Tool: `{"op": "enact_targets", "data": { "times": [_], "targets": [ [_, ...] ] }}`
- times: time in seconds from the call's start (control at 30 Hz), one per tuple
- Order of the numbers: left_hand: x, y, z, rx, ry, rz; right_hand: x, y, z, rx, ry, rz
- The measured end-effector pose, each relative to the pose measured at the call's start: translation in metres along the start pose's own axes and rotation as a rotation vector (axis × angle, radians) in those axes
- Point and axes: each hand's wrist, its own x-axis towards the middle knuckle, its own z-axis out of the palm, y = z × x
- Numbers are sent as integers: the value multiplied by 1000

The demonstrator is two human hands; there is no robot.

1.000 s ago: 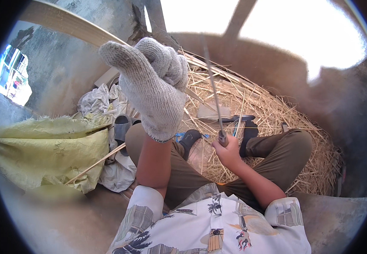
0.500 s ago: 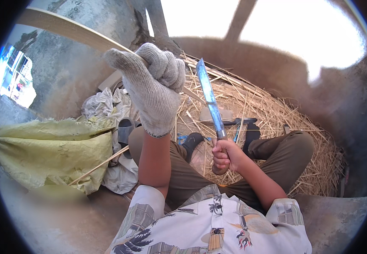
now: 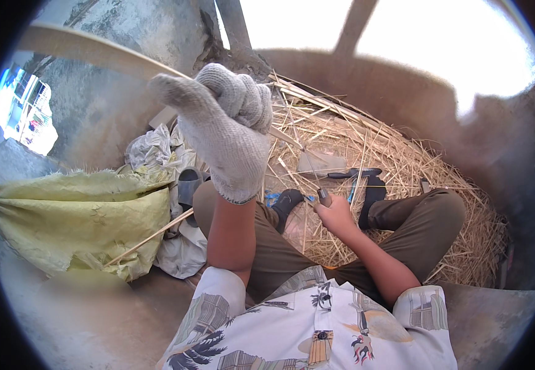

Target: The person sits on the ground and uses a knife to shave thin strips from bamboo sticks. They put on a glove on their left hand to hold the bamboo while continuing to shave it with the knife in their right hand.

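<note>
My left hand [image 3: 224, 129], in a grey knit glove, is raised left of centre and closed around a long, flat bamboo strip [image 3: 104, 54]. One end of the strip runs off to the upper left; the other shows below the fist, pointing toward the knife. Bare and lower, my right hand [image 3: 338, 217] grips a knife [image 3: 324, 196] over my crossed legs. Its blade is turned nearly edge-on, so only a thin line of it shows near the strip's lower end. Whether blade and strip touch, I cannot tell.
Bamboo shavings [image 3: 403, 179] cover the floor ahead and right. A black-handled tool [image 3: 357, 173] lies beside a greyish block [image 3: 321, 163] near my feet. At left are a yellow sack [image 3: 82, 225], whitish sacks [image 3: 181, 253], a slipper [image 3: 189, 185] and a thin stick [image 3: 150, 237].
My right hand has turned the knife, so its broad blade face no longer shows, and moved slightly up. The left hand keeps its grip; the strip's far end sits a little lower.
</note>
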Motion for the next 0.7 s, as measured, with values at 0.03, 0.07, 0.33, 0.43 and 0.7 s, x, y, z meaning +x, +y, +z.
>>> {"op": "enact_targets", "data": {
  "times": [0.03,0.07,0.33,0.43,0.7],
  "targets": [
    [2,2,-7,-90,-53,-9,1,6,3,43,26,-18],
    [4,3,-9,-180,-106,-18,2,11,5,86,52,-36],
    [7,4,-6,20,-70,26,-11,-32,-14,751,-435,381],
    [10,-2,-8,43,-85,56,-7,-26,-12,635,-354,304],
    [2,-27,-4,110,-9,117,-9,-28,-9,-67,94,-249]
  ]
}}
